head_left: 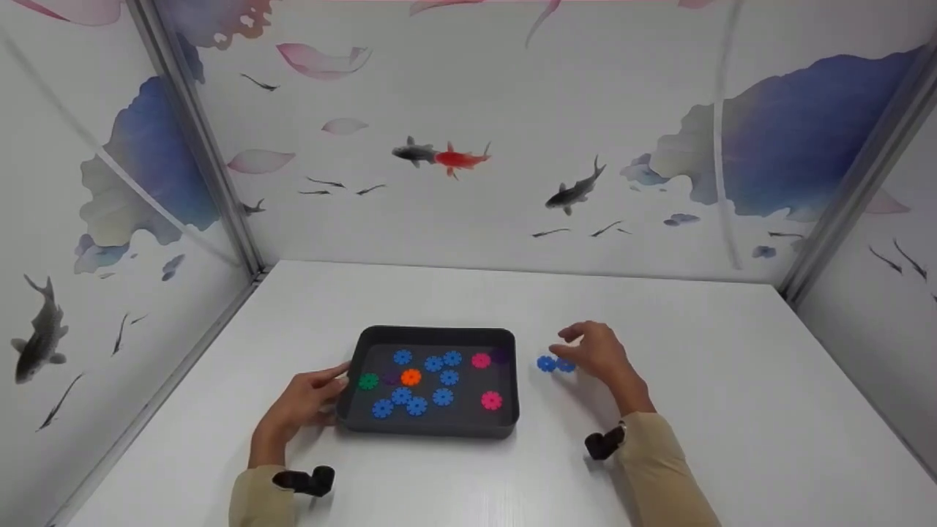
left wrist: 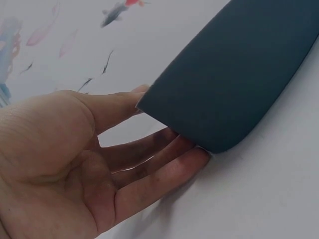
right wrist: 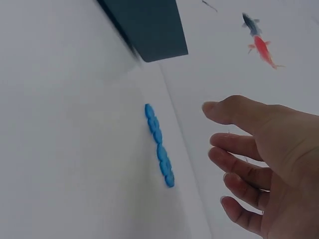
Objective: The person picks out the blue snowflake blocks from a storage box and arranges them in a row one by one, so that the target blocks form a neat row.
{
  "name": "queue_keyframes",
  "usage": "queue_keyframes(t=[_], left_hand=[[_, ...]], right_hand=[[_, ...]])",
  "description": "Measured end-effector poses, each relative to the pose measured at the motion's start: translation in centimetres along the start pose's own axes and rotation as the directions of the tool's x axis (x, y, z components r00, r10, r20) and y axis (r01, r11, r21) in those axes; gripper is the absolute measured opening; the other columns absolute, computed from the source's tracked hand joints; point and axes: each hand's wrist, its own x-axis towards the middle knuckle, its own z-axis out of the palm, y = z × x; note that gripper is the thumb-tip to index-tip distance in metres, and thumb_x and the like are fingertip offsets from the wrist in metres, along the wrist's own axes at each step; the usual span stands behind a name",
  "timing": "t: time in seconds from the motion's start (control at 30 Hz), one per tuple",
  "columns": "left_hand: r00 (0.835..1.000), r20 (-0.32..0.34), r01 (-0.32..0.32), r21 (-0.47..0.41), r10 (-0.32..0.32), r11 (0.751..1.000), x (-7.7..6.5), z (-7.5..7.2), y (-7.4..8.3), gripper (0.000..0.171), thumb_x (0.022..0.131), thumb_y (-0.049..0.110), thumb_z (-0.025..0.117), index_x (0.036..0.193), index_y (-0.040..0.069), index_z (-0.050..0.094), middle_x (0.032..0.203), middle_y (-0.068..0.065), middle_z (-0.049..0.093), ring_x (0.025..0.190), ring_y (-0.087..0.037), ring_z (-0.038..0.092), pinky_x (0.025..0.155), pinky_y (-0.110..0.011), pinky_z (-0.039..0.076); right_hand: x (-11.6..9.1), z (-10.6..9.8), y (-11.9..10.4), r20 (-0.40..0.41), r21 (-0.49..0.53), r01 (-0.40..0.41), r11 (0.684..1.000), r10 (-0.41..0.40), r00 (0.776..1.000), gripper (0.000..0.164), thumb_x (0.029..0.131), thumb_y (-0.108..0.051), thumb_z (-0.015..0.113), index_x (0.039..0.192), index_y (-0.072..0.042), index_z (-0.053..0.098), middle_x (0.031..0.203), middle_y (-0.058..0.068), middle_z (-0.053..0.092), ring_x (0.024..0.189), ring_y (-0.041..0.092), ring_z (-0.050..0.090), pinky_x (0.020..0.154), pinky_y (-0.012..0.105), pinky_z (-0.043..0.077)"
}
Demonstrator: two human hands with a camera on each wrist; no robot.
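Observation:
A dark grey tray [head_left: 439, 432] stands on the white table. Inside it lie several snowflake building discs: mostly blue ones [head_left: 443, 397], two pink [head_left: 491, 400], an orange one [head_left: 411, 377], a green one [head_left: 368, 381] and dark purple ones [head_left: 499, 355]. My left hand [left wrist: 99, 164] holds the tray's left end, with the thumb at the rim and other fingertips at the lower edge. Two blue discs [head_left: 547, 364] lie side by side on the table, right of the tray. Over them hovers my right hand [head_left: 602, 356], its fingers apart and slightly bent, holding nothing; in the right wrist view a gap separates it from the blue discs [right wrist: 159, 145].
White panels printed with fish and petals enclose the table [head_left: 659, 315] at the back and both sides. Grey metal posts [head_left: 198, 132] stand at the corners. Each forearm wears a small black camera [head_left: 605, 443].

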Motion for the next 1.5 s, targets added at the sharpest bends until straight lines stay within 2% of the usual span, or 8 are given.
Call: queue_keyframes(t=[0.27,0.5,0.67,0.9,1.03,1.13,1.33,1.5], left_hand=[[1.000,0.002,-0.002,0.003,0.002,1.000,-0.2,-0.1,0.1,0.046,0.104,0.022,0.054,0.149,0.017,0.048,0.146,-0.024,0.053,0.124,-0.035,0.061,0.091,-0.050,0.057],[1.000,-0.004,0.007,0.006,-0.007,1.000,-0.3,0.0,0.3,0.045,0.104,0.022,0.055,0.149,0.016,0.050,0.146,-0.024,0.053,0.124,-0.033,0.061,0.091,-0.049,0.057],[1.000,-0.004,0.007,0.009,-0.007,1.000,-0.2,0.0,0.3,0.045,0.104,0.022,0.055,0.149,0.016,0.049,0.145,-0.024,0.054,0.123,-0.033,0.062,0.091,-0.049,0.058],[1.000,-0.013,0.007,0.015,-0.007,1.000,0.0,0.0,0.2,0.044,0.104,0.020,0.054,0.148,0.016,0.051,0.139,-0.022,0.059,0.113,-0.026,0.066,0.083,-0.041,0.060],[1.000,-0.008,0.004,0.013,-0.004,1.000,0.0,0.0,0.1,0.044,0.104,0.022,0.055,0.148,0.016,0.051,0.139,-0.022,0.060,0.112,-0.025,0.066,0.084,-0.041,0.060],[1.000,-0.006,0.001,0.006,-0.001,1.000,-0.1,0.0,0.2,0.045,0.104,0.022,0.055,0.148,0.016,0.051,0.139,-0.021,0.060,0.113,-0.025,0.066,0.085,-0.042,0.060],[1.000,0.000,-0.001,-0.010,0.001,1.000,-0.2,0.0,0.4,0.046,0.104,0.023,0.055,0.148,0.016,0.050,0.140,-0.021,0.060,0.116,-0.026,0.065,0.088,-0.044,0.059],[1.000,-0.001,0.004,-0.005,-0.004,1.000,-0.3,-0.1,0.3,0.045,0.104,0.023,0.056,0.148,0.016,0.050,0.138,-0.020,0.060,0.113,-0.025,0.065,0.088,-0.043,0.059]], right_hand=[[-0.9,0.4,-4.0,-0.066,0.053,0.131,0.990,-0.127,0.990,0.037,0.089,-0.032,0.076,0.119,-0.009,0.072,0.119,0.011,0.069,0.105,0.026,0.061,0.083,0.039,0.055],[-2.5,1.2,-6.9,-0.073,0.071,0.259,0.963,-0.254,0.964,0.030,0.088,-0.030,0.078,0.112,-0.012,0.076,0.110,0.006,0.071,0.099,0.023,0.064,0.079,0.036,0.056],[-3.8,1.6,-8.7,-0.090,0.021,0.351,0.936,-0.348,0.933,0.029,0.088,-0.028,0.078,0.110,-0.011,0.077,0.105,0.005,0.071,0.098,0.027,0.066,0.081,0.039,0.056],[-4.9,3.1,-10.2,-0.055,0.025,0.474,0.880,-0.472,0.880,0.027,0.088,-0.025,0.078,0.110,-0.009,0.076,0.100,0.005,0.068,0.090,0.021,0.064,0.075,0.030,0.054],[-5.3,4.3,-10.9,0.014,0.048,0.491,0.870,-0.492,0.871,0.030,0.089,-0.026,0.077,0.114,-0.009,0.074,0.103,0.009,0.067,0.091,0.023,0.063,0.079,0.032,0.055],[-5.6,5.2,-11.3,0.071,0.052,0.473,0.880,-0.475,0.877,0.032,0.091,-0.027,0.075,0.117,-0.009,0.073,0.108,0.010,0.066,0.095,0.023,0.063,0.082,0.035,0.057],[-5.8,6.8,-11.7,0.136,0.051,0.467,0.883,-0.470,0.872,0.036,0.090,-0.029,0.076,0.119,-0.007,0.072,0.113,0.013,0.064,0.102,0.030,0.063,0.088,0.039,0.057],[-5.6,8.1,-11.8,0.191,0.043,0.459,0.887,-0.458,0.868,0.036,0.089,-0.027,0.077,0.117,-0.006,0.073,0.112,0.013,0.066,0.103,0.030,0.064,0.088,0.037,0.058]])
